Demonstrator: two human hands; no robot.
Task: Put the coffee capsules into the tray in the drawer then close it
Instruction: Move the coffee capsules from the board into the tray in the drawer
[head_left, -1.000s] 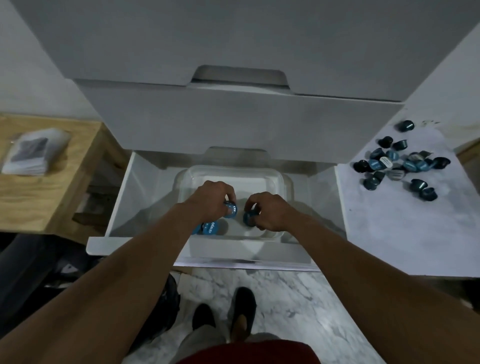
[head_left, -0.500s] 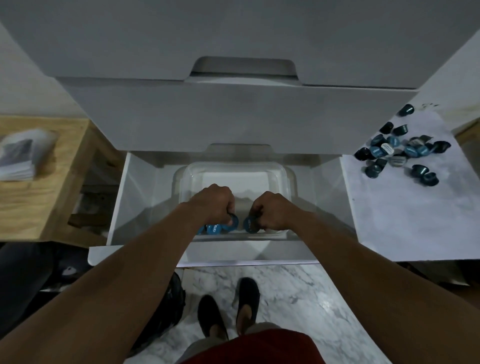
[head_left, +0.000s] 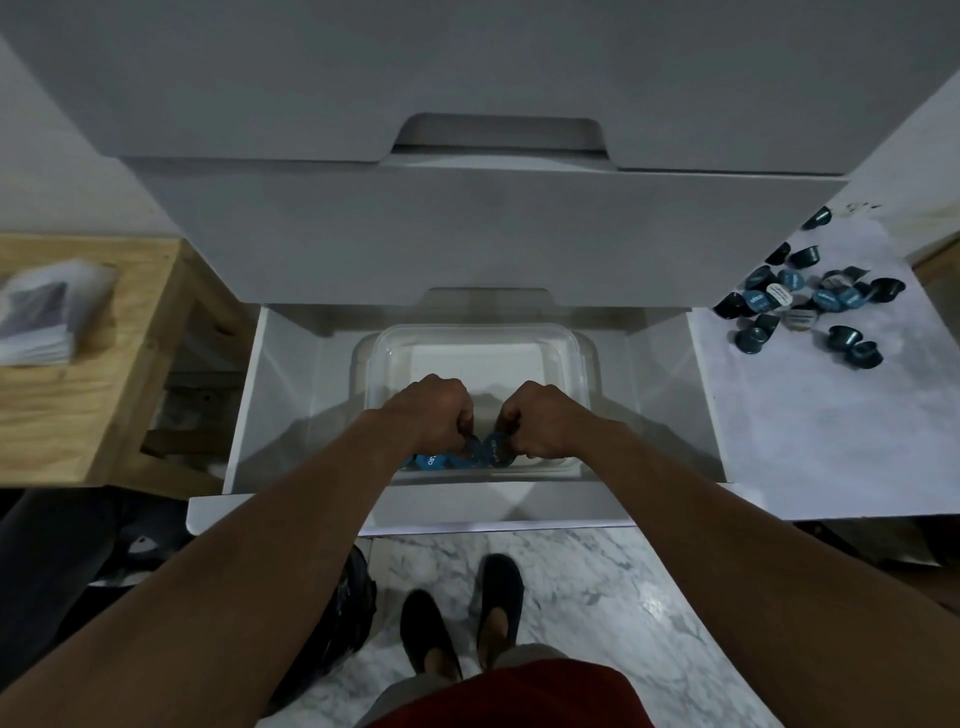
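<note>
Coffee capsules (head_left: 428, 461) sit at the near end of the clear tray (head_left: 467, 332), and more wait off to the right. Far left is a wooden table (head_left: 78, 415) with a blurry packet (head_left: 41, 312) on it. Next comes the open white drawer (head_left: 249, 415), and the tray is inside it. The left hand (head_left: 431, 410) is down in the tray, fingers curled round a dark capsule (head_left: 470, 448). The right hand (head_left: 540, 415) is just beside it (the two nearly touch), pinching a blue capsule (head_left: 496, 449). Far right, a pile of capsules (head_left: 810, 306) lies on the white counter (head_left: 831, 441).
</note>
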